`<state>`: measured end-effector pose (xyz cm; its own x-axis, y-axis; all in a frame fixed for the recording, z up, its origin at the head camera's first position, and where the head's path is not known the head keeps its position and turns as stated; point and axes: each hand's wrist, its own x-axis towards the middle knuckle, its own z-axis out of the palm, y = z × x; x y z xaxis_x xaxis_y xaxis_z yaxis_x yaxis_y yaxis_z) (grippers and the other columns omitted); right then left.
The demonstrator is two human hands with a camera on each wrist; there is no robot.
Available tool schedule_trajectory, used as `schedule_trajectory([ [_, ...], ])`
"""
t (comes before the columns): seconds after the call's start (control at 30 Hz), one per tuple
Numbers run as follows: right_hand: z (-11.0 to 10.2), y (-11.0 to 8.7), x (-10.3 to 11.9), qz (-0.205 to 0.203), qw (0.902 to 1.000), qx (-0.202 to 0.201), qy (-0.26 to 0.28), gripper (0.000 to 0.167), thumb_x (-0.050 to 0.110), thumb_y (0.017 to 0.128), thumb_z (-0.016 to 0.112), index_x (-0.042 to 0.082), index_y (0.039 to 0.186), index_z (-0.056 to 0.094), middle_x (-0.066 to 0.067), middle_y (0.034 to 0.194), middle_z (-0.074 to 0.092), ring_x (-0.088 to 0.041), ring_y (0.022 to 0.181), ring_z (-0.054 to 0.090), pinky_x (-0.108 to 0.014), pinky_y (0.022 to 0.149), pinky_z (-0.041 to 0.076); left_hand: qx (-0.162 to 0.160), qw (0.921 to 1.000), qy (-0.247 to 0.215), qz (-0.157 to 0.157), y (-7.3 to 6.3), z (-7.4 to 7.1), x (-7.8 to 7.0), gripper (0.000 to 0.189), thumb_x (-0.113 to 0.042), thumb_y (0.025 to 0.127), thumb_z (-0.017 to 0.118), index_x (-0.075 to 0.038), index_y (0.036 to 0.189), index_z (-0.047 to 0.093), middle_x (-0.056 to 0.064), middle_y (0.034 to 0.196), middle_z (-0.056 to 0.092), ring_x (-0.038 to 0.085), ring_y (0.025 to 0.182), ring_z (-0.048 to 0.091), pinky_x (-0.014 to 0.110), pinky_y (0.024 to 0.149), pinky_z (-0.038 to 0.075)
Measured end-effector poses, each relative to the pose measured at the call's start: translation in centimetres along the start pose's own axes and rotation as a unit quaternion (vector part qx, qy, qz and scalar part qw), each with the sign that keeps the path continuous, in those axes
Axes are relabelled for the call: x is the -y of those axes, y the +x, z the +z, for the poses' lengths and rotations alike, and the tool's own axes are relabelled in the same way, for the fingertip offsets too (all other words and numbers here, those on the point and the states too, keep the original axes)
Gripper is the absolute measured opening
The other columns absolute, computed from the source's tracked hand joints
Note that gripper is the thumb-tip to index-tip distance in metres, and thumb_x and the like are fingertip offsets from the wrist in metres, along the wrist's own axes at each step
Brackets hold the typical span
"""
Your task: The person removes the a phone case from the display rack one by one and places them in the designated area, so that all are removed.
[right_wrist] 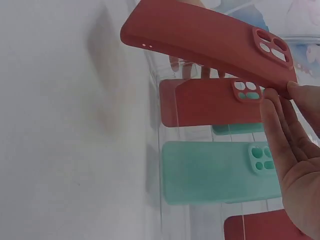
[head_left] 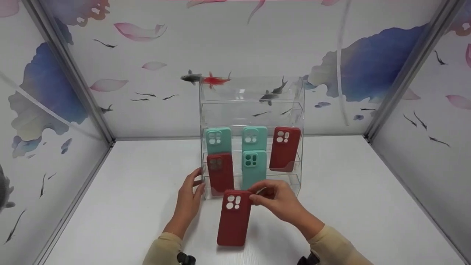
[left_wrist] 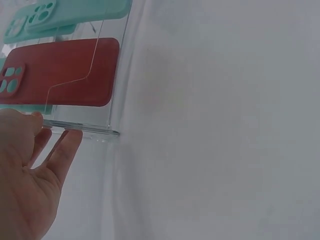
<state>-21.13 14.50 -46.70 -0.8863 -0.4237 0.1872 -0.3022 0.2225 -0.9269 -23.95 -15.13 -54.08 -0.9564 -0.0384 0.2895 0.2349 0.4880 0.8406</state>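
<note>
My right hand [head_left: 285, 202] pinches a red phone case [head_left: 233, 222] by its top right corner between thumb and fingers. The case hangs slightly tilted before a clear stepped display rack [head_left: 252, 114], its camera cutouts at the top. Relaxed fingers of my left hand [head_left: 189, 198] touch the rack's left side, low down; the left wrist view shows this hand [left_wrist: 30, 165] beside the rack's edge. In the rack's lower left stands another red phone case [head_left: 220, 171], with a teal phone case [head_left: 254, 173] to its right. In the right wrist view the held case [right_wrist: 205, 40] partly covers the left fingers.
Higher in the rack stand two more teal phone cases, one at left [head_left: 219, 145] and one in the middle [head_left: 254, 135], and a tilted red phone case [head_left: 285, 154] at right. A white table [head_left: 140, 180] bears the rack. Printed panels [head_left: 147, 106] enclose the back and sides.
</note>
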Motion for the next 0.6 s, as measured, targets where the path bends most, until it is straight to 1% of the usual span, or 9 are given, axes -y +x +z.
schedule_trajectory([
  [0.13, 1.7, 0.1, -1.0, 0.036, 0.9983, 0.043, 0.013, 0.017, 0.015, 0.094, 0.077, 0.009, 0.110, 0.077, -0.011, 0.101, 0.078, -0.022, 0.082, 0.077, -0.029, 0.075, 0.066, -0.002, 1.0000, 0.000, -0.001, -0.1, 0.0, 0.0, 0.053, -0.014, 0.106, 0.058, -0.021, 0.156, 0.042, 0.003, 0.151, 0.053, 0.022, 0.127, 0.061, 0.040, 0.107, 0.056],
  [0.23, 2.9, 0.4, -1.8, 0.055, 0.9961, 0.066, 0.020, 0.016, 0.014, 0.094, 0.077, 0.009, 0.109, 0.078, -0.011, 0.099, 0.077, -0.023, 0.081, 0.077, -0.030, 0.073, 0.066, -0.003, 1.0000, 0.003, 0.000, -0.1, 0.0, -0.1, 0.052, -0.013, 0.107, 0.058, -0.021, 0.156, 0.042, 0.003, 0.152, 0.053, 0.022, 0.127, 0.061, 0.041, 0.108, 0.056],
  [0.4, 4.3, 0.8, -2.9, 0.087, 0.9924, 0.082, 0.032, 0.014, 0.013, 0.092, 0.078, 0.009, 0.106, 0.079, -0.009, 0.098, 0.076, -0.020, 0.080, 0.076, -0.032, 0.072, 0.067, -0.002, 1.0000, 0.008, 0.002, -0.1, 0.0, -0.3, 0.053, -0.014, 0.106, 0.058, -0.020, 0.156, 0.042, 0.004, 0.151, 0.054, 0.024, 0.127, 0.062, 0.044, 0.108, 0.056],
  [0.47, 4.9, 1.0, -3.2, 0.097, 0.9911, 0.086, 0.032, 0.014, 0.012, 0.092, 0.079, 0.009, 0.105, 0.080, -0.008, 0.096, 0.076, -0.017, 0.079, 0.076, -0.032, 0.071, 0.067, -0.003, 0.9999, 0.009, -0.004, -0.1, 0.0, -0.2, 0.053, -0.015, 0.106, 0.059, -0.022, 0.156, 0.041, 0.003, 0.151, 0.054, 0.024, 0.128, 0.062, 0.044, 0.108, 0.055],
  [0.6, 5.8, 1.2, -3.8, 0.105, 0.9902, 0.088, 0.029, 0.013, 0.011, 0.091, 0.079, 0.007, 0.103, 0.080, -0.008, 0.094, 0.077, -0.015, 0.075, 0.075, -0.030, 0.068, 0.066, -0.002, 0.9999, 0.011, -0.013, -0.2, 0.0, -0.2, 0.054, -0.017, 0.107, 0.059, -0.024, 0.157, 0.041, 0.001, 0.152, 0.053, 0.022, 0.129, 0.061, 0.044, 0.110, 0.055],
])
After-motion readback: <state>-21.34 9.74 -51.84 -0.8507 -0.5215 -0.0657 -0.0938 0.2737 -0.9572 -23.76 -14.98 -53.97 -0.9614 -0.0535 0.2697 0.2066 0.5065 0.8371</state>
